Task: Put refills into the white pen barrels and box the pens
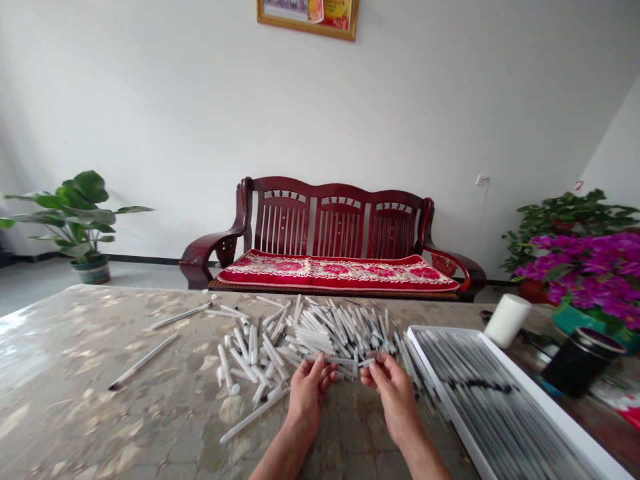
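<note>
Lower centre, the left hand (306, 395), pinched nearly closed, grips a slim pen (342, 361), its long axis lying sideways; just right of this, roughly in line, comes a short pale piece (367, 363), touching or not I cannot tell, gripped by the pinched right hand (393, 390); lower right, a white box (450, 408) holds grey rods (500, 417)

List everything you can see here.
Table: one, greyish, foreground
Pen pieces: many, mostly white, centre
Loose pens: two, pale, left
Box: one, white, table right
Sticks: many, grey, in box
Cylinder: one, white, beside box
Jar: one, black, beside box
Cable: count unclear, black, by cylinder
Flowers: many, purple, far right
Plants: two, green, left and right
Bench: one, maroon, behind table
Cover: one, red patterned, on bench
Picture: one, gold frame, wall
Socket: one, white, wall
Left hand, right hand: two, bare, front centre, pinching pen pieces
</note>
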Demonstrator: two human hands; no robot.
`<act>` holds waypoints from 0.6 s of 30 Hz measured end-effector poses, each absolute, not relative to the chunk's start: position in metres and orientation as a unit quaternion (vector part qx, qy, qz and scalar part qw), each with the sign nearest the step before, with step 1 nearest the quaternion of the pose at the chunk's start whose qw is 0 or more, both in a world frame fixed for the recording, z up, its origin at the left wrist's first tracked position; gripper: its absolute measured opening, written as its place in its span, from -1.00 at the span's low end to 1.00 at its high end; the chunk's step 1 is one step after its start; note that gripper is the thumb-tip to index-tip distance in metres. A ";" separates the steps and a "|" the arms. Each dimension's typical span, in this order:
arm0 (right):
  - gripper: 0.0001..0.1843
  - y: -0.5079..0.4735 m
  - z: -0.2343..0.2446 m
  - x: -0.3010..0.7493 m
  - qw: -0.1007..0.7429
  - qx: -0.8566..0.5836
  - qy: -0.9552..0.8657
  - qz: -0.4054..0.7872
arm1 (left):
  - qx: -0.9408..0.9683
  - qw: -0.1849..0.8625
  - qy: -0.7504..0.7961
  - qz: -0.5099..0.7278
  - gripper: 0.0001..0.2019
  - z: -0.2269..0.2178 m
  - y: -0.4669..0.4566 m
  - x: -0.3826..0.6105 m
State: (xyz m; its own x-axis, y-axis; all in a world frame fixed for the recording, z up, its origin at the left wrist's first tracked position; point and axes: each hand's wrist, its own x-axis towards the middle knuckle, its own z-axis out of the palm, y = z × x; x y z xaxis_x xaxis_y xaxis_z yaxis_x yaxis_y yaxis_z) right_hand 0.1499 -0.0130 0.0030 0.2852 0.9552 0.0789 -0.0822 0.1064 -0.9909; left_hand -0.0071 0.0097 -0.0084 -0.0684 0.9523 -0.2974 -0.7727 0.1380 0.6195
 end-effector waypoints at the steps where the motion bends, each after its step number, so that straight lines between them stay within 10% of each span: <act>1: -0.47 -0.014 0.003 0.146 0.617 -0.514 -0.405 0.436 | 0.126 0.669 0.347 0.645 -0.76 -0.009 0.010 -0.007; 18: -0.54 -0.014 -0.001 0.141 0.611 -0.529 -0.425 0.407 | 0.194 0.653 0.347 0.645 -0.57 -0.011 0.006 -0.005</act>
State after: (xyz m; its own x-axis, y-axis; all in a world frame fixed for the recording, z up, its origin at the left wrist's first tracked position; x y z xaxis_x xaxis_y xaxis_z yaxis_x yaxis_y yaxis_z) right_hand 0.1409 -0.0136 -0.0012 0.3060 0.9478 0.0893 -0.0482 0.1091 -0.9929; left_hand -0.0050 0.0063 -0.0107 -0.0724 0.9764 -0.2034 -0.7068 0.0936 0.7012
